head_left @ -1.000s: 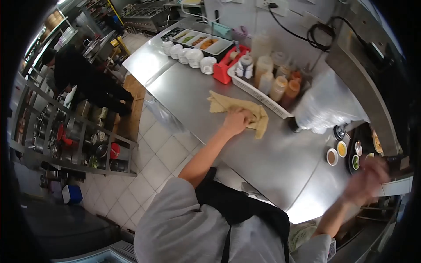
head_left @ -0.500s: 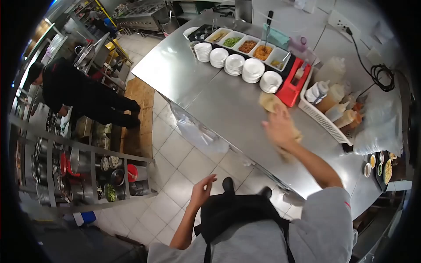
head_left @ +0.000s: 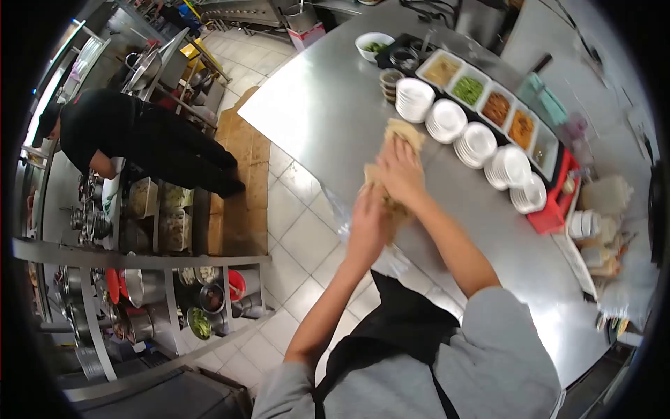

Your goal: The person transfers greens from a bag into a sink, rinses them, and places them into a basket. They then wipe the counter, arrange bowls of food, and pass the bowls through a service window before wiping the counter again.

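A tan cloth [head_left: 404,131] lies bunched on the steel counter [head_left: 335,105]. My right hand [head_left: 401,171] presses flat on it, fingers stretched toward the far end of the cloth. Close beside it, my left hand [head_left: 368,218] rests on the near left part of the cloth at the counter's edge, its fingers extended. Stacks of small white dishes [head_left: 447,120] stand to the right of the cloth. Behind them is a black holder with white trays of food, among them chopped greens [head_left: 467,90] and an orange topping [head_left: 521,130].
A red object [head_left: 551,209] and a basket of squeeze bottles [head_left: 593,237] stand at the right. A white bowl of greens [head_left: 375,46] sits at the far end. A person in dark clothes [head_left: 105,133] bends over a station at the left, behind a metal shelf [head_left: 139,262].
My right hand and the cloth have moved along the counter toward its left edge. My left hand has come up from beside my body onto the cloth. The view has turned.
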Demonstrator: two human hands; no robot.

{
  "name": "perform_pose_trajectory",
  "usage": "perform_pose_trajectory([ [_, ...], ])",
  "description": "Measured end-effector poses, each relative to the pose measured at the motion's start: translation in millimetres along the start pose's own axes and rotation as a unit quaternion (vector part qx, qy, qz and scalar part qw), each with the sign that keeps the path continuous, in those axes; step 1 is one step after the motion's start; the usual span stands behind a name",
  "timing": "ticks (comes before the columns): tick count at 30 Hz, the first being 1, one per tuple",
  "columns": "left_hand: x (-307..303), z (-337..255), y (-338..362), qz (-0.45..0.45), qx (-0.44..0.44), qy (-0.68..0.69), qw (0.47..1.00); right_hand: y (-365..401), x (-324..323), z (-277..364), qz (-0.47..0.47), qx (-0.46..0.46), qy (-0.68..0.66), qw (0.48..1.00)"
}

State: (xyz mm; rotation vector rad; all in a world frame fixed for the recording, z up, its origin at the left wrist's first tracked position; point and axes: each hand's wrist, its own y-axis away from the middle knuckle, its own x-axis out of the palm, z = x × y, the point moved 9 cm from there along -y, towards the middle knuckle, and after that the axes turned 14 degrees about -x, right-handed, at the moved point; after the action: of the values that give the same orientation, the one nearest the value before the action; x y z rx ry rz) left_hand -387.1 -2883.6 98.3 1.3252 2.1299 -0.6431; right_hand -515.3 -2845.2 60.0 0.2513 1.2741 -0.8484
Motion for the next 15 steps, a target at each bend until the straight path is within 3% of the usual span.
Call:
perform_pose_trajectory([
  [1,21.6,-1.2,-22.1,0.004,0.025,-0.010,1.000,3.5,-1.6,3.2,-0.042,-0.062,0.100,0.992],
  [3,34.4,2.3,-50.1,0.011,0.051,-0.084,0.995,-9.9,12.2,-7.4,-0.035,-0.028,0.171,0.984],
  [6,9.0,35.2,-83.4,0.089,0.036,-0.045,0.994,-54.0,9.8,15.0,-0.011,0.015,0.084,0.996],
  [8,-12.9,54.8,-111.9,0.069,0.019,0.002,0.997,-92.7,28.6,26.6,-0.005,0.005,0.102,0.995],
  [10,-31.8,91.4,-143.3,0.031,0.004,-0.257,0.966,-138.6,45.2,34.6,-0.005,0.022,0.075,0.997],
  [15,-98.8,166.7,-245.8,-0.028,-0.005,-0.354,0.935,-271.4,104.6,70.8,0.000,0.034,0.063,0.997],
])
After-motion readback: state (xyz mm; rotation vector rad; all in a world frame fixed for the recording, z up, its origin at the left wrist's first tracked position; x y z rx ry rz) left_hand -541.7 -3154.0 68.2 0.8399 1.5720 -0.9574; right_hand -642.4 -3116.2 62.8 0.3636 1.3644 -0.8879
